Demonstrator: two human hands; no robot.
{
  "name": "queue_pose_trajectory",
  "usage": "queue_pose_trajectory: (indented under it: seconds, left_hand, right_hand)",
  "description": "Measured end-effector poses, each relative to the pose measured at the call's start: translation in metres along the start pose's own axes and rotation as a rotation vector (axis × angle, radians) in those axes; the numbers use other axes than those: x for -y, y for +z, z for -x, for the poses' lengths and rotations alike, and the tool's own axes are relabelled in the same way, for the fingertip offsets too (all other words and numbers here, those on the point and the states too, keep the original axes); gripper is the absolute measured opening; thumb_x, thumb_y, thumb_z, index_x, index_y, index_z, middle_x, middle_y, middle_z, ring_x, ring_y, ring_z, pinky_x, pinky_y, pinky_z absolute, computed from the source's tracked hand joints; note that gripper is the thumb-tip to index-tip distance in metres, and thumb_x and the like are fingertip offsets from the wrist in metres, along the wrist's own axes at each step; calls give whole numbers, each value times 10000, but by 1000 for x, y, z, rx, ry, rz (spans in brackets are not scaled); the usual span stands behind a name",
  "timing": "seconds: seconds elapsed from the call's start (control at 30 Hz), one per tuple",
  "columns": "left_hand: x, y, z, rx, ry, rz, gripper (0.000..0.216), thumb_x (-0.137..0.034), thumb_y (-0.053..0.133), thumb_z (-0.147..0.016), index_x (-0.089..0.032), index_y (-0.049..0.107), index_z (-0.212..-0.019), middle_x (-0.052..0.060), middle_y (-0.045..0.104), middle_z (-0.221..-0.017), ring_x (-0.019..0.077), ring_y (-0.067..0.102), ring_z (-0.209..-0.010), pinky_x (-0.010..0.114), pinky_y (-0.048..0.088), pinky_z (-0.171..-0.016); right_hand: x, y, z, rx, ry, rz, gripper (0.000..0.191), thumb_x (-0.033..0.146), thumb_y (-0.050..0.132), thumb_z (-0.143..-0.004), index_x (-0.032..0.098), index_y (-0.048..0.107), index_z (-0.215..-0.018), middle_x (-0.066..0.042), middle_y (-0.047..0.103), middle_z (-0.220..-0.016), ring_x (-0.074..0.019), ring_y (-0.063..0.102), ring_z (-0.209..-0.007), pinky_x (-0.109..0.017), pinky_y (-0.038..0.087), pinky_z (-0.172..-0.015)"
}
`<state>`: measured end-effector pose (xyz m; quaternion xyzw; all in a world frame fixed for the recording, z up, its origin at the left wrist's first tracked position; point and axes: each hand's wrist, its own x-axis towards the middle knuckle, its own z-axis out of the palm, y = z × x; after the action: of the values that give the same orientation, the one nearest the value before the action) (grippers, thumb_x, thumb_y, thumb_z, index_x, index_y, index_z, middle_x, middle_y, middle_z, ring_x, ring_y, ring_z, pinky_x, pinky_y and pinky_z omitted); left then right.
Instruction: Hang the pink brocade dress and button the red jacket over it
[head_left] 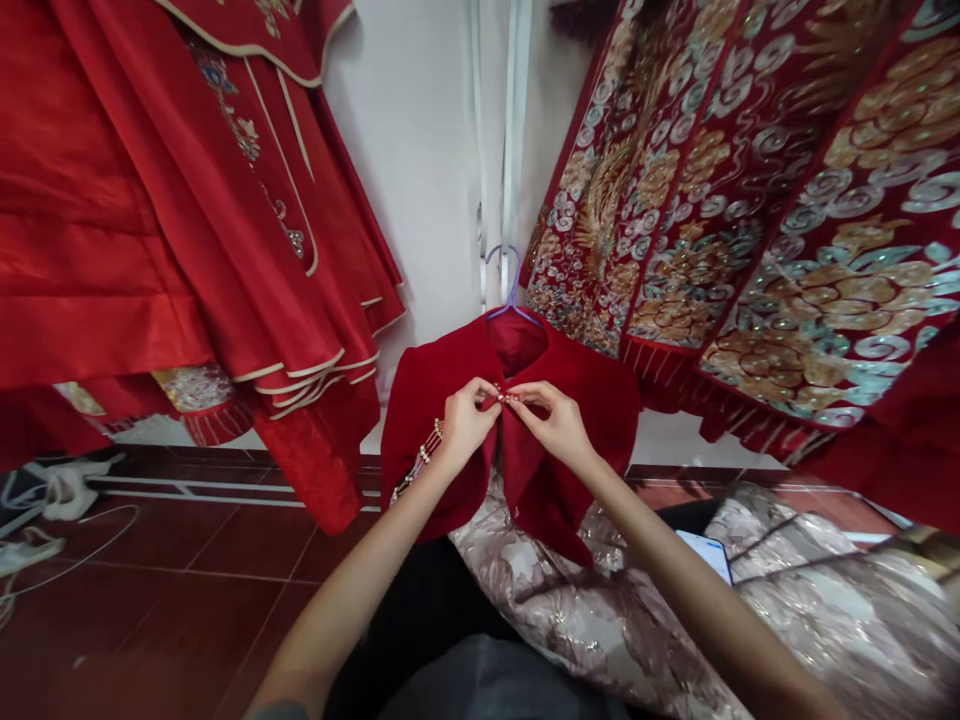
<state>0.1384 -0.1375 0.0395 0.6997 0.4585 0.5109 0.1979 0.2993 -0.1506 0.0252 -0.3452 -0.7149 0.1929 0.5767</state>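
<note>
Silvery brocade fabric is spread nearest. Above it, the left hand and right hand are pinched together on the front clasp of the red velvet capelet, hung on a purple hanger. Both edges are best kept level and taut.

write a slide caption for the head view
Left hand and right hand pinch the neck closure of a dark red cape on a purple hanger, with embroidered red robes hanging around.
</note>
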Motion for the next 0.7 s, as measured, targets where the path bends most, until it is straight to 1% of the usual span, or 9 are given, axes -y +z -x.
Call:
queue_pose_trajectory:
  seconds: [0.07,0.13,0.2,0.27,0.4,0.53,0.7]
  left_hand:
    - [-2,-7,-4,60,48,-45,135,-107,624,-700,-196,605,-799,-9,696,-836,135,660,-791,250,505,-773]
    - [-7,-14,-7,140,112,-103,140,-125,620,-702,-192,612,-825,-7,695,-832,128,648,-738,241,507,-731]
    - [-12,-21,-10,214,170,-139,143,-166,620,-713,-186,617,-854,1,692,-825,120,634,-682,229,507,-673]
    - [-18,-26,-11,261,211,-142,122,-219,610,-739,-177,615,-853,11,686,-806,120,633,-662,217,507,-632]
    - [-25,-30,-13,291,263,-197,112,-274,577,-779,-170,614,-795,20,672,-745,126,639,-654,217,512,-625]
    - [-27,-30,-16,308,298,-278,97,-239,588,-754,-170,632,-806,20,681,-746,132,646,-664,218,511,-642]
    - [-27,-28,-17,326,310,-342,126,-232,579,-765,-170,659,-840,25,702,-761,143,666,-695,218,508,-659]
  right_hand:
    - [4,-2,-5,13,-40,67,148,281,607,-850,205,666,-962,-52,678,-966,-171,661,-860,-325,545,-840]
    - [8,-4,-9,5,-60,108,148,273,603,-853,205,673,-964,-49,680,-958,-168,662,-848,-321,549,-833]
    - [12,-5,-12,-9,-66,122,158,275,592,-862,207,677,-976,-50,681,-966,-168,664,-858,-320,549,-841]
    - [15,-7,-13,-10,-62,113,167,278,589,-864,207,680,-985,-50,681,-970,-166,669,-860,-314,553,-841]
    - [16,-9,-17,27,-13,66,163,275,615,-842,206,688,-971,-46,686,-977,-160,680,-844,-307,564,-834]
    - [13,-11,-21,53,60,11,160,297,651,-811,202,692,-934,-44,705,-943,-170,687,-829,-321,571,-817]
    - [10,-11,-23,51,100,-8,230,333,690,-774,200,678,-961,-39,707,-907,-170,683,-830,-309,578,-792]
